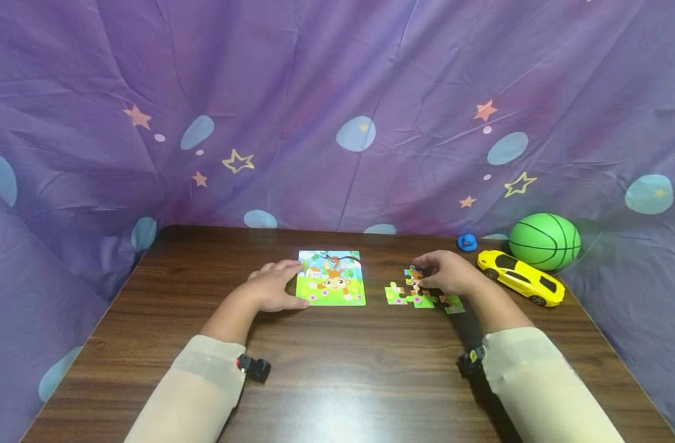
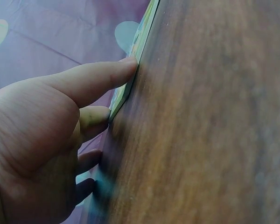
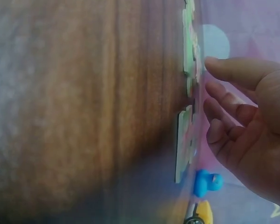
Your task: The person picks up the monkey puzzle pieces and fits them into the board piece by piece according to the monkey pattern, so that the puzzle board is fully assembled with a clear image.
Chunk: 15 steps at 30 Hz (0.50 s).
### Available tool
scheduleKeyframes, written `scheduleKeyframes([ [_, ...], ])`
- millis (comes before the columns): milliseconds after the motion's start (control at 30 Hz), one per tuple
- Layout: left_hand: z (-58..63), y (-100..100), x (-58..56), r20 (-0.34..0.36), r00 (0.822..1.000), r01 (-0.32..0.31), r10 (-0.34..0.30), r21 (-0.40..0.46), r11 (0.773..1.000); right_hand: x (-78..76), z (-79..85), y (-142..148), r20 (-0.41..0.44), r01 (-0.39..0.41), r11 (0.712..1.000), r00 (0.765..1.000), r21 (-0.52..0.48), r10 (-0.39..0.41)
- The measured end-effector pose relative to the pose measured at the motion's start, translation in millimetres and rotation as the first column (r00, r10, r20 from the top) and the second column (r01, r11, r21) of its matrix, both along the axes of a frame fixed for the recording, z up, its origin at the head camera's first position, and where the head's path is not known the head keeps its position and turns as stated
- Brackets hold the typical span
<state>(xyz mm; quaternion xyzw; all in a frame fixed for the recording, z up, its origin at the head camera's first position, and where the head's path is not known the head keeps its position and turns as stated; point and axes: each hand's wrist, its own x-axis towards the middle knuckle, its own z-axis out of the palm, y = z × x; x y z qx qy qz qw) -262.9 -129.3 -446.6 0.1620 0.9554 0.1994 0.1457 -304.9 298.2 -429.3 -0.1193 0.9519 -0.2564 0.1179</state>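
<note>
A square puzzle board [image 1: 331, 280] printed with a cartoon monkey lies flat on the wooden table. At its left side is my left hand [image 1: 273, 286], thumb by the near left corner and fingertips at the left edge. The left wrist view shows that thumb [image 2: 100, 80] stretched straight to the board's edge [image 2: 142, 39]. Over a group of loose jigsaw pieces [image 1: 395, 294] hovers my right hand [image 1: 450, 272], thumb and forefinger spread apart. In the right wrist view its fingertips [image 3: 213, 63] are just above the pieces [image 3: 183, 144], with nothing between them.
To the right of my right hand stand a yellow toy car [image 1: 520, 277] and a green ball [image 1: 544, 241]. A small blue toy [image 1: 467, 242] sits near the table's far edge. A purple curtain [image 1: 293, 92] with stars hangs behind the table [image 1: 326, 369].
</note>
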Motion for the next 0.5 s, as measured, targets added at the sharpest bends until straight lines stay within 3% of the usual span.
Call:
scheduleKeyframes([
  [500,0.2,0.6,-1.1,-0.001,1.000,-0.001,0.001,0.002,1.000,-8.2,-3.5,-0.4,0.035,0.004,0.999,0.999,0.044,-0.006],
])
